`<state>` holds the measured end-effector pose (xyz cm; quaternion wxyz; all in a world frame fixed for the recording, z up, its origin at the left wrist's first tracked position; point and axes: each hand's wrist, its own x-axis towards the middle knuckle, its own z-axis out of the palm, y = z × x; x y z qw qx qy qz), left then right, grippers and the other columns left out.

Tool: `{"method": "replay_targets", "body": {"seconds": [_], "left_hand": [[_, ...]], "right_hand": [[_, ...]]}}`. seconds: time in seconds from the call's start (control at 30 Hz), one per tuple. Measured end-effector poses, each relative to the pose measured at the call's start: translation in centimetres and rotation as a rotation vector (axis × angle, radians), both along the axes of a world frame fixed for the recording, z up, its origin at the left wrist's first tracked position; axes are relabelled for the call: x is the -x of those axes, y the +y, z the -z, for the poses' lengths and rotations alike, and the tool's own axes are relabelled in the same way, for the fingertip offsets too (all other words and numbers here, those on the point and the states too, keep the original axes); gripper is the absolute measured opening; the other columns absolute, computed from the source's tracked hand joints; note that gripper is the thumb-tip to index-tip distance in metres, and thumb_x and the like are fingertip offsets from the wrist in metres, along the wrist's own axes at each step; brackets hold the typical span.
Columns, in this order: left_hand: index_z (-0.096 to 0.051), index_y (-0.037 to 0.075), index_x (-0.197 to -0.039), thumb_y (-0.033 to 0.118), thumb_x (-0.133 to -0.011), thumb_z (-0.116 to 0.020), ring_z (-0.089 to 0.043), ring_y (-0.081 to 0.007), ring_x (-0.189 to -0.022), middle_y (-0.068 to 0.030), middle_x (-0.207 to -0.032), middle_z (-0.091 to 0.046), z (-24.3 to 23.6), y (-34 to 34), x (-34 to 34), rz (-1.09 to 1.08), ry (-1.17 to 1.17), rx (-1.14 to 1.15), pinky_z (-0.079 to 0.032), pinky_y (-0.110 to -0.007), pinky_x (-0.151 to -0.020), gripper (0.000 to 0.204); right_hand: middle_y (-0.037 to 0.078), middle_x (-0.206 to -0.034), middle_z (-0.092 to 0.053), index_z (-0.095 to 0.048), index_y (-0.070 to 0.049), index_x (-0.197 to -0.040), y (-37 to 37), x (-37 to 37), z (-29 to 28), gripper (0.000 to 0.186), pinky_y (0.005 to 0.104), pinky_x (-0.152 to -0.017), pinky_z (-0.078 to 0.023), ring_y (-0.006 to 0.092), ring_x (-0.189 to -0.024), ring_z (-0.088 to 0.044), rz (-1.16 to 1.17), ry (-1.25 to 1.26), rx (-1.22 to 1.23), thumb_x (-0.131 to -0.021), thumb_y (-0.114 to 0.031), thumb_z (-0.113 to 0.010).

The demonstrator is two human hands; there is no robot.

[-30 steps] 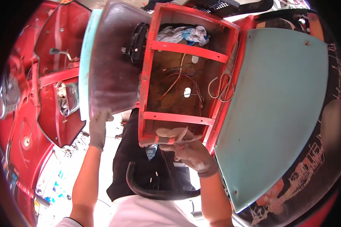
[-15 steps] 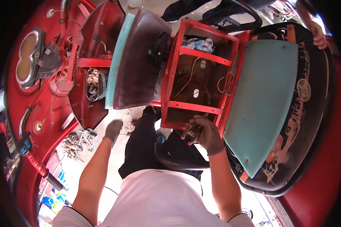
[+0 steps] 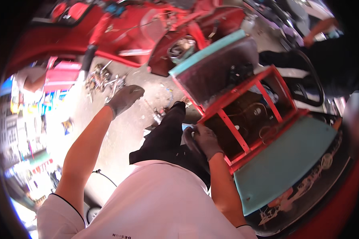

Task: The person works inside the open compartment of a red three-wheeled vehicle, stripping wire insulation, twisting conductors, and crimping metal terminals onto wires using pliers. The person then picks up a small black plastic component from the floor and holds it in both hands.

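My left hand (image 3: 125, 99), in a grey glove, hangs over the concrete floor (image 3: 135, 123) with its fingers pressed together and curled; nothing shows in them. My right hand (image 3: 206, 140), gloved too, is wrapped over a black curved armrest rail (image 3: 190, 144) beside the red box frame (image 3: 232, 129). Whether it also has a small tool in it is hidden. The frame is open on top, with two crossbars and some wires inside. A teal panel (image 3: 285, 161) stands to the right of it; a dark seat-like panel with a teal edge (image 3: 207, 53) rises on the far side.
Loose metal tools (image 3: 101, 79) lie in a heap on the floor at the left. A metal tin (image 3: 181, 49) of small parts sits by the red vehicle body (image 3: 107, 40). Another person in dark clothes (image 3: 331, 71) is at the far right. Shelves (image 3: 32, 167) stand at left.
The view has swung left. My left hand has reached farther forward. My right hand has moved from the box's near corner, where it had a thin metal tool, to the black rail.
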<state>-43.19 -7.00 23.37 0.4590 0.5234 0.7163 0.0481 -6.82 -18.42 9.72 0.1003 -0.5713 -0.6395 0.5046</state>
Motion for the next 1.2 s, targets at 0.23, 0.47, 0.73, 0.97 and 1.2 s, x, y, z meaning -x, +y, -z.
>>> {"method": "replay_targets", "body": {"seconds": [0.23,0.47,0.73,0.97,1.2], "left_hand": [[-0.074,0.003,-0.102,0.035,-0.100,-0.061,-0.061,-0.0127,-0.082,-0.0034,-0.087,-0.069,2.4,-35.4,14.4,-0.689,0.199,0.077,-0.050,-0.032,-0.078,0.034],[-0.072,0.010,-0.100,0.030,-0.096,-0.064,-0.065,-0.0237,-0.075,-0.0103,-0.089,-0.072,9.1,-65.1,13.3,-0.834,0.112,0.969,-0.049,-0.042,-0.067,0.021],[-0.077,-0.001,-0.097,0.032,-0.094,-0.068,-0.069,-0.0298,-0.080,-0.0154,-0.084,-0.074,22.9,-45.0,28.7,-0.897,0.205,0.277,-0.054,-0.048,-0.077,0.033],[-0.077,0.003,-0.120,0.035,-0.091,-0.063,-0.075,-0.0378,-0.110,-0.0220,-0.112,-0.078,18.3,-15.7,45.6,-0.827,0.052,-0.116,-0.056,-0.045,-0.099,0.046],[-0.073,0.002,-0.110,0.031,-0.098,-0.065,-0.068,-0.0200,-0.078,-0.0081,-0.093,-0.074,29.8,-26.0,57.6,-1.250,-0.648,-0.112,-0.055,-0.035,-0.070,0.032]], "right_hand": [[0.017,-0.097,-0.074,-0.063,-0.011,-0.105,-0.5,0.4,0.4,0.019,0.0538,-0.080,-0.057,0.0388,-0.096,-0.072,-0.033,-0.497,-0.262,-0.097,-0.029,-0.062],[0.021,-0.098,-0.072,-0.064,-0.009,-0.106,-0.1,-0.5,1.6,0.024,0.0552,-0.084,-0.054,0.0425,-0.098,-0.070,-0.019,-0.459,-0.238,-0.098,-0.032,-0.062],[0.024,-0.104,-0.073,-0.069,-0.006,-0.104,0.0,-1.3,5.0,0.023,0.0518,-0.084,-0.054,0.0447,-0.103,-0.070,-0.035,-0.427,-0.043,-0.092,-0.025,-0.068],[0.027,-0.117,-0.072,-0.071,-0.008,-0.113,1.0,-5.3,-1.1,0.033,0.0549,-0.096,-0.054,0.0467,-0.116,-0.067,0.088,-1.041,-0.037,-0.092,-0.033,-0.070],[0.020,-0.106,-0.073,-0.069,-0.005,-0.102,5.3,29.4,-10.3,0.023,0.0548,-0.091,-0.051,0.0439,-0.103,-0.067,-0.357,-0.798,-0.503,-0.102,-0.024,-0.057]]}}
